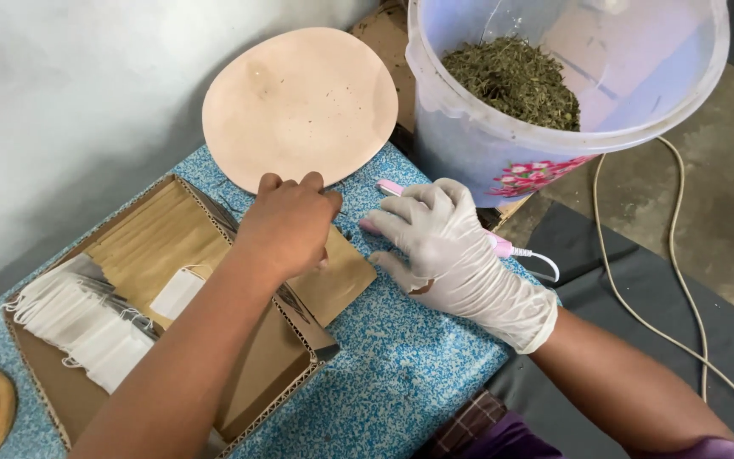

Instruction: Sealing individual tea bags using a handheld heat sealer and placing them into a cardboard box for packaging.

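My bare left hand (286,225) is closed on the top of a brown paper pouch (343,276) that lies on the blue speckled table (401,374). My right hand (443,246), in a white glove, rests with fingers spread on a pink hand-held device (503,246) with a white cord, just right of the pouch. Part of the device is hidden under the glove.
A cardboard tray (256,374) at left holds brown pouches and a row of small white bags (78,323). A round beige lid (299,106) leans by the wall. A translucent bucket (469,144) of dried green herb stands behind. A white cable (639,306) runs over the floor.
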